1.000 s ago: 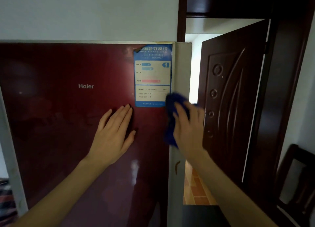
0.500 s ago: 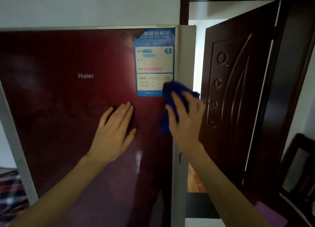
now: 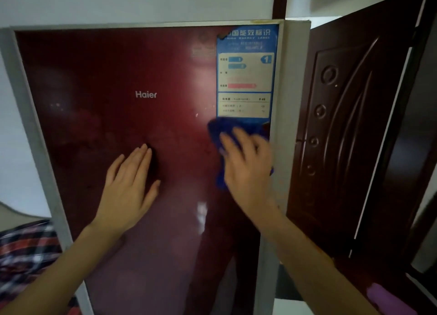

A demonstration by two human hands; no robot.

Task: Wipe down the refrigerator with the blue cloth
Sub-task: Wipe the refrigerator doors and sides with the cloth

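While the right hand (image 3: 248, 163) presses the blue cloth (image 3: 227, 128) flat on the red fridge (image 3: 118, 66), the wiping step is under way. The cloth sits just under the blue sticker (image 3: 246, 73), close to the fridge's right edge, and its top touches the bottom of the sticker. The fingers (image 3: 238, 137) of the right hand are spread a little and lie flat on the cloth, pushing it on the door, not pinching it. The hand looks blurry, so I think it is moving. The left hand (image 3: 128, 184) lies flat on the door, well to the left of the cloth, with its fingers close together and holding nothing; it seems to keep the fridge door steady. Most of the red door has smudges and looks not yet wiped, so I think the job is far from done. The next move calls for sliding the cloth left or down over the big red part while pressing. There is lots of open room to the left and below. On the right, the gray edge strip (image 3: 276, 102) is very near, and past it stands an open brown door (image 3: 354, 125), so a wide swing that way could bump it. The left hand is also in the way of a long sweep left.
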